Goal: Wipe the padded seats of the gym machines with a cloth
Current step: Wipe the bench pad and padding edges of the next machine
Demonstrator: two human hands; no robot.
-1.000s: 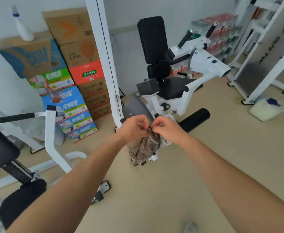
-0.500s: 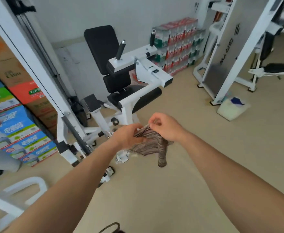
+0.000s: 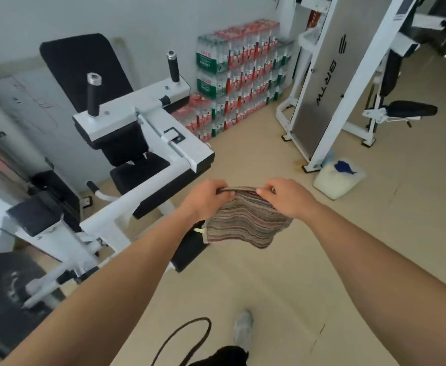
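Cloth: striped, hanging, long axis left-right.
Left hand: pinching its left top corner.
Right hand: pinching the right.
Seat pad: forward-left; left hand nearer.

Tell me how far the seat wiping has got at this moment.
Done: no pad shows signs of wiping either way. In hand: the left hand and right hand pinch the top edge of the striped cloth, which hangs spread in the air, touching no machine. Left: the black seat pad of the white machine at left, and likely the black pad at far right.
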